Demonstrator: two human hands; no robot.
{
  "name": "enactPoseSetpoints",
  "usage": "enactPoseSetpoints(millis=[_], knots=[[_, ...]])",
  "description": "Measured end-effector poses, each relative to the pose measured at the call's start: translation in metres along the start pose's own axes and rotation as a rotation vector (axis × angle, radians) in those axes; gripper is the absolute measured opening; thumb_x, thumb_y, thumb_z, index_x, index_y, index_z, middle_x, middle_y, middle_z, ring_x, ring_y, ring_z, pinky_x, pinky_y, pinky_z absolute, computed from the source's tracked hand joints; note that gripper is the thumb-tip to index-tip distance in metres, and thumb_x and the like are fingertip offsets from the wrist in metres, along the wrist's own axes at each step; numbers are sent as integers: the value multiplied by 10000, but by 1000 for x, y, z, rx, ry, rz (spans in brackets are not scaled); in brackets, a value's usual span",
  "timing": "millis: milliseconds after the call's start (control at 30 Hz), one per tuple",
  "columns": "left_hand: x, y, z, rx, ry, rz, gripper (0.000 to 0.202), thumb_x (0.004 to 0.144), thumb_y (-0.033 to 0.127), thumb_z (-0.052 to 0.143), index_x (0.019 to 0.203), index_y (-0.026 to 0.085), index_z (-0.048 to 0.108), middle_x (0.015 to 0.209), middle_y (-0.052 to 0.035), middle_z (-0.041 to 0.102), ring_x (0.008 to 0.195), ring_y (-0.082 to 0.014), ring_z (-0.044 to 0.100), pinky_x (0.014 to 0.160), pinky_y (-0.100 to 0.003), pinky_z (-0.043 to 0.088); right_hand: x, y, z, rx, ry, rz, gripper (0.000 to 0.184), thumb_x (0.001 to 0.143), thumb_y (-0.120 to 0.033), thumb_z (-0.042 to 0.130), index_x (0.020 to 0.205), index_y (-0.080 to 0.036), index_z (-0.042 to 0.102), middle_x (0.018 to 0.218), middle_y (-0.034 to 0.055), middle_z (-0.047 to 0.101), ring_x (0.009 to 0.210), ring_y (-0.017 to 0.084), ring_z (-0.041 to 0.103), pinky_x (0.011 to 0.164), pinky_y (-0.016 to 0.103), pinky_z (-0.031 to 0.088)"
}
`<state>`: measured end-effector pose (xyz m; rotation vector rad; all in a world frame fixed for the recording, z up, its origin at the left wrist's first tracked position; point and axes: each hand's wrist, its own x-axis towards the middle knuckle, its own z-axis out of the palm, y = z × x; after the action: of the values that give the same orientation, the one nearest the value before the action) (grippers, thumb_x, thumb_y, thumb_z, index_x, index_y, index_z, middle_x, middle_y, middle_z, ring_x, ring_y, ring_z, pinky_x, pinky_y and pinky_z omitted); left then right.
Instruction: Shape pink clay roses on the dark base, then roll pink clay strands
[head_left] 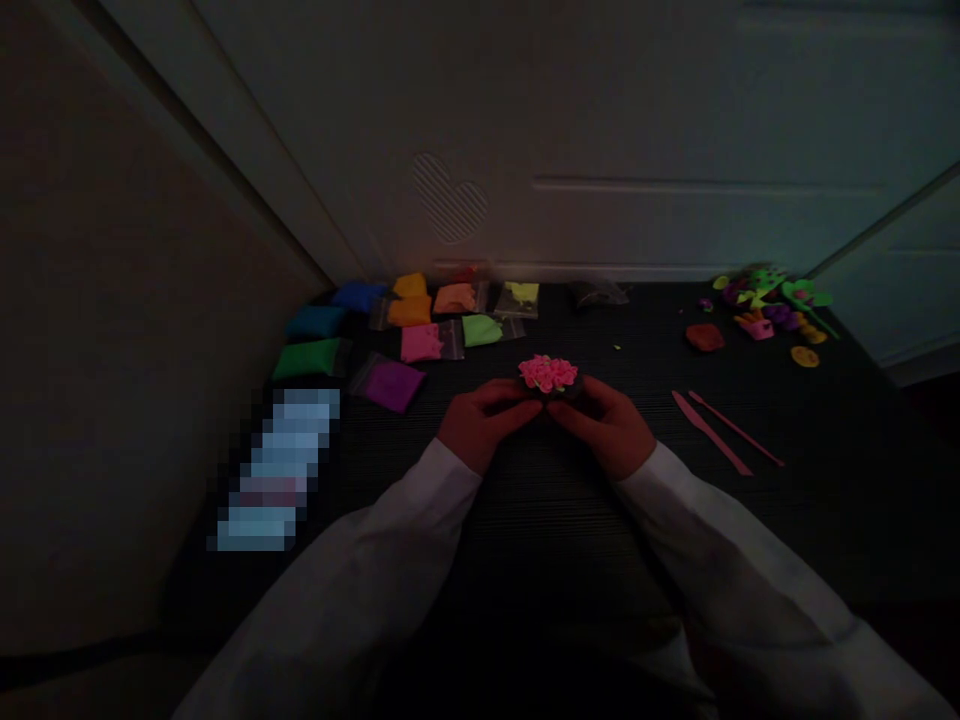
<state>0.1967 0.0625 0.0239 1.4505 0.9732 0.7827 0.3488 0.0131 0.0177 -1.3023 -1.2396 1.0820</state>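
The scene is very dim. A small pink clay flower cluster (548,373) with green flecks sits on a dark base at the middle of a black mat. My left hand (480,420) and my right hand (607,425) meet just below it, fingers curled and pinched around its dark base from either side. White sleeves cover both arms. What lies under the fingertips is hidden.
Several coloured clay bags (409,335) lie at the back left: blue, green, orange, pink, purple, yellow. Two pink modelling tools (720,432) lie to the right. Finished clay figures (772,305) and a red lump (705,337) sit at the back right. A white panel (600,150) stands behind.
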Motion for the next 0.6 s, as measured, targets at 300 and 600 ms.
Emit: enactPoseSetpoints(millis=[300,600], knots=[[2,-7,2,-145,-49,-36,220,631,298,635,817,184,659,955,-32,621,949,-189,531,890,-341,352,0,-1,-1,-42,17,7,233,693,-307,586,899,-198,585,857,22,599,801,160,547,747,329,424],[2,-11,5,-396,-54,-189,255,601,280,657,830,169,647,826,-27,654,763,-159,575,773,-336,399,-2,-2,-1,-70,17,-28,205,699,-337,578,850,-198,576,810,13,585,779,145,545,716,309,431]])
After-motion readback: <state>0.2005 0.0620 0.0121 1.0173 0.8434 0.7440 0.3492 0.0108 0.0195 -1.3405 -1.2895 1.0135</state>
